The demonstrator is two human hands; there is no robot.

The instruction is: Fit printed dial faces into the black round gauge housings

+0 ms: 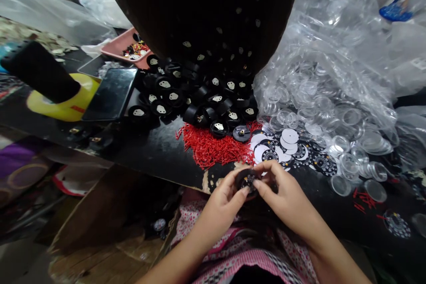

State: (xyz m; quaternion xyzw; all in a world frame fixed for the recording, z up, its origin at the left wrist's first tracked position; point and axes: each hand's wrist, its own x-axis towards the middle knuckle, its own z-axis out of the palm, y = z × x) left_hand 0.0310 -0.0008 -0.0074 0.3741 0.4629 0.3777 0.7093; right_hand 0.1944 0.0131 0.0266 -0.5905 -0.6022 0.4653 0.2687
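Note:
Both of my hands meet at the table's front edge, holding one round black part (248,179) with a printed dial face between them. My left hand (223,199) grips its left side, thumb on the face. On the other side, my right hand (278,186) has its fingers round the rim and its thumb pressed on the dial. Just beyond them lies a heap of small red pieces (218,145). To its right are white and black printed discs (289,136). Black round housings (173,96) with pale plates are piled behind the red heap.
Clear round covers (353,116) spill from a plastic bag (333,31) at right. At left are a phone (111,93), a yellow tape roll (49,106) and a pink tray (115,49). A cardboard box (96,217) stands below the table edge.

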